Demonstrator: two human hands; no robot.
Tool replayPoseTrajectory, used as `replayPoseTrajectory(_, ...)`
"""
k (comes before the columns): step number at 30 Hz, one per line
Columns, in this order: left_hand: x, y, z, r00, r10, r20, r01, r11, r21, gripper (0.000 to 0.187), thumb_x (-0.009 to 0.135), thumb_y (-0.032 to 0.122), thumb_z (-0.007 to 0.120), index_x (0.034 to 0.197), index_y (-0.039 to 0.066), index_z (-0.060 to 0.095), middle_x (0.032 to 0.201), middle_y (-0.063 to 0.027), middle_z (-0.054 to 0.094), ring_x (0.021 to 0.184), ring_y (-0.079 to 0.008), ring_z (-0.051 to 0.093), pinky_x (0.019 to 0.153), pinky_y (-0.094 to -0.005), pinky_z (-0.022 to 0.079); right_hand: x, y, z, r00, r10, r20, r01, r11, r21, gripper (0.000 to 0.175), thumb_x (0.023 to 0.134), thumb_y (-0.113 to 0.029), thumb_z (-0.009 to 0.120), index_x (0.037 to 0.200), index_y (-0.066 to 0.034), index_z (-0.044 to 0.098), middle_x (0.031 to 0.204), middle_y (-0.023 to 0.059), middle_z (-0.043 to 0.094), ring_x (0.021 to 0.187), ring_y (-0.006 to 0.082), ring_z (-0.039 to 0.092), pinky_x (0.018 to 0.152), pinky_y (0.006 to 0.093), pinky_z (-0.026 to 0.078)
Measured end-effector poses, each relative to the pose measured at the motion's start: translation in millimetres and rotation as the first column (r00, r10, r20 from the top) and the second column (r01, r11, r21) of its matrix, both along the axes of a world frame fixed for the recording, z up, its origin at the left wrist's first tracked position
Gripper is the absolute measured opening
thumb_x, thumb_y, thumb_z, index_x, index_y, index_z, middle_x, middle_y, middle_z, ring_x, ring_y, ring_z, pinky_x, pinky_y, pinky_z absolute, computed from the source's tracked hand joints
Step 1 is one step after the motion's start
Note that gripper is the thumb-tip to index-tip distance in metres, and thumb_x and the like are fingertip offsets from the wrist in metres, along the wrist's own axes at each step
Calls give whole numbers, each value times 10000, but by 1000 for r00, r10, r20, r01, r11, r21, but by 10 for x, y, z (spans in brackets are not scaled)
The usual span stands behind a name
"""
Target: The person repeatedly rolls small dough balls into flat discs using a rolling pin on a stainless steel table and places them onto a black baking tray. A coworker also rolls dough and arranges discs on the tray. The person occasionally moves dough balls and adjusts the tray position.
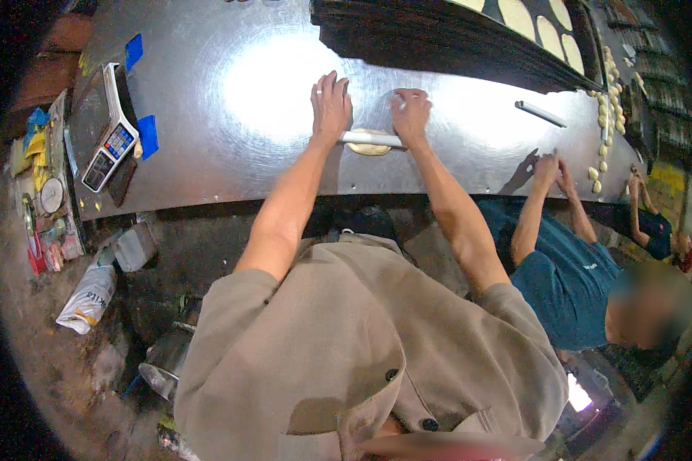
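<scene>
A pale rolling pin (pixel 372 138) lies crosswise on a flattened oval of dough (pixel 369 149) on the steel worktable (pixel 219 167). My left hand (pixel 330 106) reaches past the pin's left end, fingers spread and nothing grasped, with its wrist by that end. Beyond the right end is my right hand (pixel 412 112), its fingers bent and slightly blurred, also without a grasp. My wrists or palm heels meet the pin's ends; the exact contact is hidden.
At the left stands a digital scale (pixel 112 135) near blue pieces (pixel 147 137). A dark rack (pixel 438 52) bearing dough ovals (pixel 518 20) rises ahead. To the right are another rod (pixel 541 114), dough pieces (pixel 602 121) and a co-worker's hands (pixel 548 167).
</scene>
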State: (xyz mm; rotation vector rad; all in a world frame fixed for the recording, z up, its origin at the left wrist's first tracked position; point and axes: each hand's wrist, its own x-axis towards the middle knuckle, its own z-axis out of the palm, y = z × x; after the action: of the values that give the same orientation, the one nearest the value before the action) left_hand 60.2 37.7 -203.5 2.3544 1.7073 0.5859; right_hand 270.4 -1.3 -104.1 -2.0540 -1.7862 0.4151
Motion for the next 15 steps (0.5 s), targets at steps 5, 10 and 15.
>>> replayPoseTrajectory(5, 24, -726, 512, 990, 142, -3, -141, 981, -135, 491, 952, 178, 567, 1401, -20, 555, 1528, -212, 467, 1461, -354, 390, 1230, -640, 160, -204, -455, -209, 980, -122, 156, 83, 968, 239, 404, 981, -187, 614, 1367, -69, 596, 1455, 179, 529, 1342, 377, 476, 1138, 504, 346)
replayPoseTrajectory(10, -174, -1411, 952, 977, -50, -205, 38, 997, -60, 559, 979, 249, 569, 1474, -4, 514, 1612, -146, 415, 1524, -295, 326, 1235, -659, 104, -448, -1284, -114, 953, -61, 296, 50, 998, 43, 545, 1045, -272, 509, 1526, -25, 447, 1640, 183, 344, 1485, 387, 347, 1215, 572, 220)
replayPoseTrajectory(15, -555, -1797, 914, 923, -351, -157, 339, 936, -98, 542, 976, 223, 603, 1503, 130, 516, 1556, -59, 460, 1438, -241, 393, 1206, -610, 182, -379, -1922, -5, 994, 110, -22, -111, 993, -33, 602, 1043, -251, 525, 1587, -61, 352, 1665, 152, 306, 1514, 377, 301, 1237, 593, 163)
